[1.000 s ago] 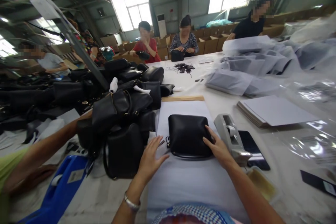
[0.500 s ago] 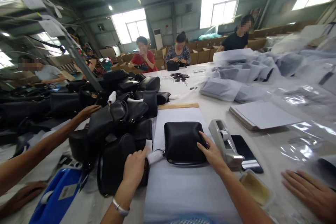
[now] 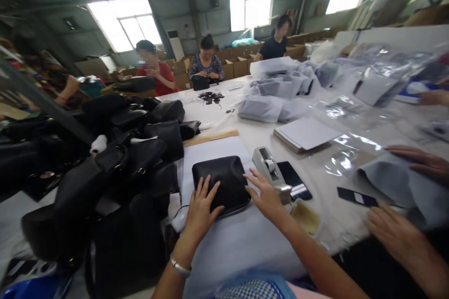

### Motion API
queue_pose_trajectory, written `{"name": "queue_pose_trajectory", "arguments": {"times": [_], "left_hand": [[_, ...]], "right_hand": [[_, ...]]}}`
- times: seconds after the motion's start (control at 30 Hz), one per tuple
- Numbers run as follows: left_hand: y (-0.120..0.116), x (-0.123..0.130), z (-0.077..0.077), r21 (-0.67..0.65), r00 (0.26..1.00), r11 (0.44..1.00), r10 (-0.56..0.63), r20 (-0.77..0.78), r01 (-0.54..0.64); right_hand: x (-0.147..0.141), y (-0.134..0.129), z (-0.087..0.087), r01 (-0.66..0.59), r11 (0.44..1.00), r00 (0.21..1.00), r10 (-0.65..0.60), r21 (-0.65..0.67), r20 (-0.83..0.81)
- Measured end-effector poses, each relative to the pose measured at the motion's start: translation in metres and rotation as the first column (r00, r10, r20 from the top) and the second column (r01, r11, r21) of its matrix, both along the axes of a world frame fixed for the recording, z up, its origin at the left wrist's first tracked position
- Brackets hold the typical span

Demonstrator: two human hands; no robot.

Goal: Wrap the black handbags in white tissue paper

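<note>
A black leather handbag lies flat on white paper in front of me. My left hand rests on the bag's lower left part, fingers spread and palm down. At the bag's right edge, my right hand has its fingers apart, with the fingertips at or just touching the side. A white wrapped piece on a thin cord lies left of the bag, partly behind my left hand. Neither hand grips anything.
Many black bags are heaped on the left. A tape dispenser, a phone and a small tray of yellowish stuff stand on the right. Beyond lies a stack of white boards. A co-worker's hands handle grey wrapping.
My left hand has moved from the white tag beside the bag onto the bag. My right hand has loosened at its right edge. The view has swung right.
</note>
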State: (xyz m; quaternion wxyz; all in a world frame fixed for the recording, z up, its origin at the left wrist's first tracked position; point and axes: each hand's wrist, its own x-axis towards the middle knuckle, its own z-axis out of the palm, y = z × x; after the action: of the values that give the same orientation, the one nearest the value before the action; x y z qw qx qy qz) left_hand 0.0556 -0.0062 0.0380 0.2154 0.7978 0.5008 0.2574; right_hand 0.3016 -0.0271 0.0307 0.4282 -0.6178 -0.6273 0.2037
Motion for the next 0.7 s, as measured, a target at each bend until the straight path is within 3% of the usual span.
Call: {"name": "queue_pose_trajectory", "arguments": {"times": [0.07, 0.13, 0.27, 0.33, 0.47, 0.7], "left_hand": [[0.002, -0.003, -0.008, 0.066, 0.994, 0.998, -0.003, -0.107, 0.010], [0.003, -0.006, -0.013, 0.125, 0.975, 0.992, -0.005, -0.222, 0.033], [0.004, -0.008, -0.018, 0.188, 0.942, 0.980, 0.005, -0.337, 0.062], [0.004, -0.008, -0.019, 0.210, 0.938, 0.976, 0.015, -0.347, 0.061], [0.004, -0.009, -0.021, 0.245, 0.941, 0.967, 0.023, -0.338, 0.064], [0.004, -0.010, -0.021, 0.232, 0.946, 0.970, 0.012, -0.323, 0.067]], "right_hand": [[0.019, -0.023, 0.008, 0.099, 0.982, 0.974, -0.128, 0.163, 0.186], [0.041, -0.047, 0.010, 0.188, 0.939, 0.896, -0.283, 0.286, 0.341], [0.079, -0.091, 0.002, 0.320, 0.896, 0.692, -0.443, 0.307, 0.571], [0.086, -0.110, -0.006, 0.363, 0.897, 0.624, -0.436, 0.254, 0.649], [0.079, -0.136, -0.028, 0.391, 0.912, 0.566, -0.342, 0.121, 0.750], [0.072, -0.136, -0.063, 0.408, 0.913, 0.549, -0.232, -0.015, 0.803]]}}
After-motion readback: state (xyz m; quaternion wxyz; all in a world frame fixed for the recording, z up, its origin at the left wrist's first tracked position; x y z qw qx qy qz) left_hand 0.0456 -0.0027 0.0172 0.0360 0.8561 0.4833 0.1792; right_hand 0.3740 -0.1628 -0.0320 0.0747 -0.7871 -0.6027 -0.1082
